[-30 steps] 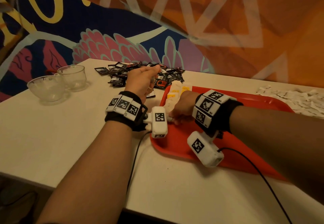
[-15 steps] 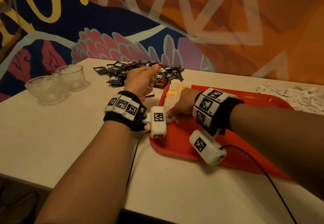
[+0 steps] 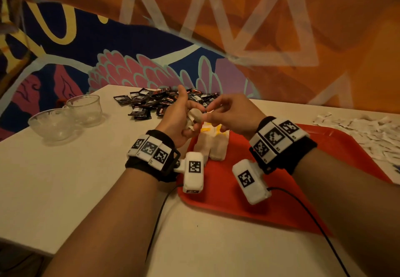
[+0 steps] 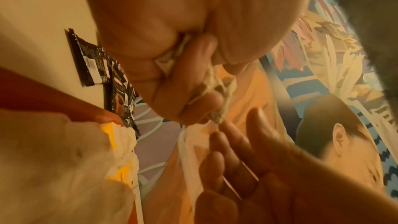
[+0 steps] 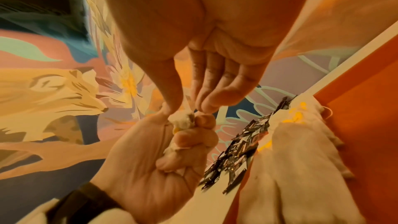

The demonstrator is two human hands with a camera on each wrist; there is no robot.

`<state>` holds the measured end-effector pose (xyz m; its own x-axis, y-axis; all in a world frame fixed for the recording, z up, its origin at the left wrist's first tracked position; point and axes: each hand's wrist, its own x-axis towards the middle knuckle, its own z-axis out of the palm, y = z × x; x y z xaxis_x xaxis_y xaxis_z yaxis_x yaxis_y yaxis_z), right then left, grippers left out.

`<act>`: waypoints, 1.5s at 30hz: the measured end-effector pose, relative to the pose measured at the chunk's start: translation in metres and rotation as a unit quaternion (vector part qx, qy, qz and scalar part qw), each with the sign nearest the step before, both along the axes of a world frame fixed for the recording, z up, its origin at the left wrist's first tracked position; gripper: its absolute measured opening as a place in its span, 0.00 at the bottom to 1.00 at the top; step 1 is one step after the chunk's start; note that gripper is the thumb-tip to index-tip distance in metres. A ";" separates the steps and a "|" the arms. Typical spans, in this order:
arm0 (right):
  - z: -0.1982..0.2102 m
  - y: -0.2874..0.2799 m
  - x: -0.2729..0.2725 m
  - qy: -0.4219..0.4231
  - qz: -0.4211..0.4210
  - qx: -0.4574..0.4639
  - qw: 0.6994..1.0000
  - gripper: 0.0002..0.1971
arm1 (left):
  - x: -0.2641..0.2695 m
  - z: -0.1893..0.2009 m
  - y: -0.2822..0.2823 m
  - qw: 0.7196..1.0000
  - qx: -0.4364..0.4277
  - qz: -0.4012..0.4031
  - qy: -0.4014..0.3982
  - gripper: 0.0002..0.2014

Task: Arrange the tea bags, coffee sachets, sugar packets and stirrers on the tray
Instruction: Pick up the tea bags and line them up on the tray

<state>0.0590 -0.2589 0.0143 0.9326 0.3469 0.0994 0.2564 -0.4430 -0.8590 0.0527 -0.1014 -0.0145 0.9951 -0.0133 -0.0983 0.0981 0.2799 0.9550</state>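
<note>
the left hand (image 3: 177, 118) is raised above the far left corner of the red tray (image 3: 281, 201), its fingers curled round a bunch of tea bags (image 3: 194, 115). the right hand (image 3: 229, 112) meets it there, thumb and fingertips pinching at the top of the same bunch, the other fingers loose. more tea bags (image 3: 213, 146) with yellow tags lie in a row in the tray's far left corner. a heap of dark coffee sachets (image 3: 155, 101) sits on the surface just beyond the hands, near the far edge. white sugar packets (image 3: 363, 129) are spread along the surface's right edge. two glass cups (image 3: 67, 116) stand side by side near the left edge.
</note>
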 end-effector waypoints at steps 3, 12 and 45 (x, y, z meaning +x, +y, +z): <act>-0.006 -0.002 0.000 -0.007 0.010 -0.013 1.000 0.14 | -0.002 0.001 -0.007 1.000 0.019 -0.022 -0.006 0.35; -0.014 -0.017 0.005 0.039 0.004 0.195 0.980 0.05 | -0.003 0.003 -0.010 0.998 0.038 -0.039 -0.022 0.27; -0.025 -0.027 0.011 -0.073 -0.015 0.160 0.984 0.05 | -0.011 0.008 -0.018 0.943 0.231 0.086 -0.223 0.05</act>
<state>0.0703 -0.2857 -0.0111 0.9095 0.2484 0.3333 0.3788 -0.1649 -0.9107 0.0418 -0.1191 -0.0065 0.9225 0.0937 0.3744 -0.3507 -0.2013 0.9146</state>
